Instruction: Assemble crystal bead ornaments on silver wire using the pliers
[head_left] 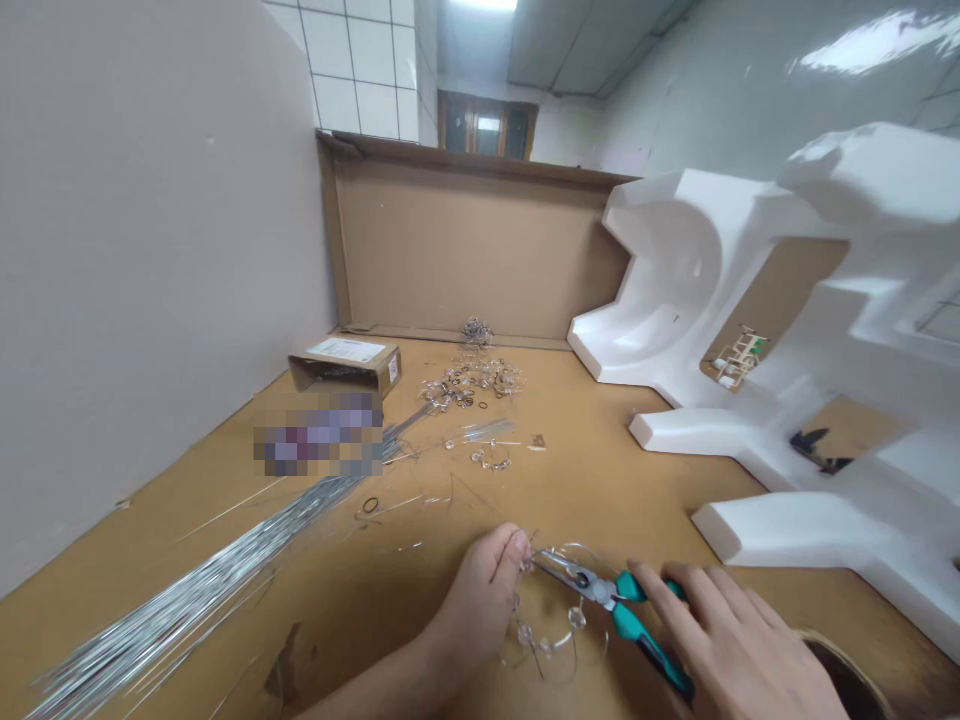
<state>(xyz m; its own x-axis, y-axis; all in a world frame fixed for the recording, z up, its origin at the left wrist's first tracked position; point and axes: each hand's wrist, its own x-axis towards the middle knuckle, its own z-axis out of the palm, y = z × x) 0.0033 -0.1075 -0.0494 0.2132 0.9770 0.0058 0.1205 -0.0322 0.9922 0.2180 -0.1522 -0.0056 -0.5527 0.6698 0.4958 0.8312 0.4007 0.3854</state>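
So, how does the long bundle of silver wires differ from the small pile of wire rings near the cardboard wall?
The long bundle of silver wires is straight and lies stretched across the table's left; the small pile of wire rings is curled and scattered loosely. The bundle lies nearer the left hand; the pile lies farther back. Both are shiny metal on the brown table.

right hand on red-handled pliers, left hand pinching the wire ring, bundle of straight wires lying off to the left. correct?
Not quite: the pliers have teal handles, not red. The head view shows the right hand gripping them, with their tip at the beaded wire ring that the left hand pinches. The bundle of straight wires does lie off to the left on the table.
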